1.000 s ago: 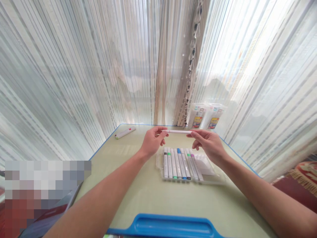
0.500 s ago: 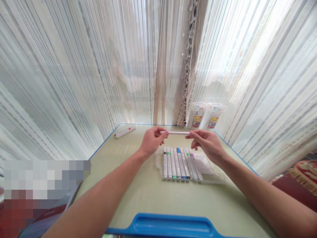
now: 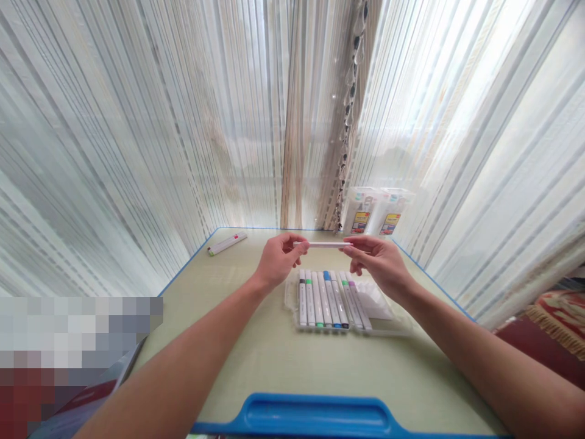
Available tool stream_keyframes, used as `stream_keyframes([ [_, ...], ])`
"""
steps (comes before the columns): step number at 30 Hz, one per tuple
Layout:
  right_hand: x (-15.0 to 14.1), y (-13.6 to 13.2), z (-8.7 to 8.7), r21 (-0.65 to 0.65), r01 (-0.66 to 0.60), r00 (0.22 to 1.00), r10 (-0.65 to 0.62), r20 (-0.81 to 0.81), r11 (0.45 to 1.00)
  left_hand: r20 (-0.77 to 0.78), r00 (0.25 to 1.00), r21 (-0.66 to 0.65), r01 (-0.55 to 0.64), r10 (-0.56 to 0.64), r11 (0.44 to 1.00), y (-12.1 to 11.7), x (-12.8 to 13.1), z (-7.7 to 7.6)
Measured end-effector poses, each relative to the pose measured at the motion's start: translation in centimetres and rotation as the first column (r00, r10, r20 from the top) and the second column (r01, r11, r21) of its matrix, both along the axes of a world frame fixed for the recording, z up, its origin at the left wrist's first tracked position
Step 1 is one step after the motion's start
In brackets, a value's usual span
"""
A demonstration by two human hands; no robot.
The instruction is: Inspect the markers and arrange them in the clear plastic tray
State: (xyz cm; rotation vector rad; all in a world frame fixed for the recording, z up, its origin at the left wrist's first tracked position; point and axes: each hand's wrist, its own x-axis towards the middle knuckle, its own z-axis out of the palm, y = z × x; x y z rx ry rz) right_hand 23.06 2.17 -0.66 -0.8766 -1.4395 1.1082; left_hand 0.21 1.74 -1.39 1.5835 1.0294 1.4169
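Observation:
A slim white marker [image 3: 325,245] is held level above the table, stretched between both hands. My left hand [image 3: 280,259] pinches one end with thumb and fingers, while my right hand [image 3: 377,261] grips the other end the same way. Below them lies an open clear plastic case [image 3: 390,327]. Several white markers [image 3: 322,305] with coloured end bands (black, green, blue, purple) fill its left and middle part in a row. A whitish sheet or insert [image 3: 377,302] shows at the right of the case, partly covered by my right hand.
Another pair of white markers [image 3: 227,244] lies at the table's far left. Two clear labelled boxes [image 3: 390,213] stand at the back right before the string curtain [image 3: 247,122]. The green tabletop [image 3: 274,366] has a blue edge with a moulded tray [image 3: 317,414] at the front.
Both hands still hold the marker level in nearly the same place. The whole view has shifted slightly, with the table and its things a little further left.

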Motion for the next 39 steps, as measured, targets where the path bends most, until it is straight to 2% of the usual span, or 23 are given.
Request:
stream_keyframes([
  [6,-0.11,-0.32,0.36,-0.01,-0.001,1.0,0.002,0.024,1.0,-0.003,1.0,-0.006,-0.014,0.014,1.0,-0.02,0.05,0.18],
  [39,0.16,0.47,0.07,-0.031,0.025,0.998,-0.023,0.059,0.999,0.03,0.999,-0.023,-0.038,0.039,0.999,-0.36,0.38,0.62],
])
